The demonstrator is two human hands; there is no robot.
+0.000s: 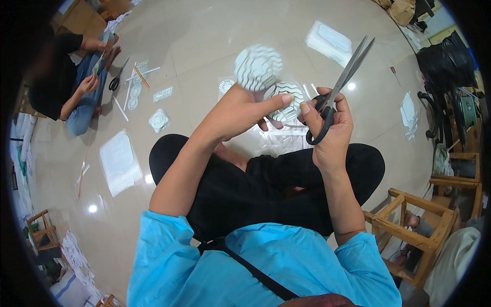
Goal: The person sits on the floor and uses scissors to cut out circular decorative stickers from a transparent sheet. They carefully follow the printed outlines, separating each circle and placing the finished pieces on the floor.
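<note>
Seated cross-legged, a person in a blue shirt [276, 256] grips a pale, wavy-patterned sheet [258, 66] in the left hand [238, 112], its rounded end raised above the knuckles (whether it is one piece or two is hard to tell). The right hand [333, 137] holds scissors [349, 71] by their black handles, fingers through the loops, blades slightly parted and pointing up and away. Beyond the hands, small patterned pieces [159, 121] lie on the tiled floor [209, 46], between white sheets [120, 158] at left and another white stack [329, 43] at upper right. At far left, a co-worker [51, 77] in jeans sits near other black-handled scissors [114, 83]; a wooden stool [409, 220] stands at right.
</note>
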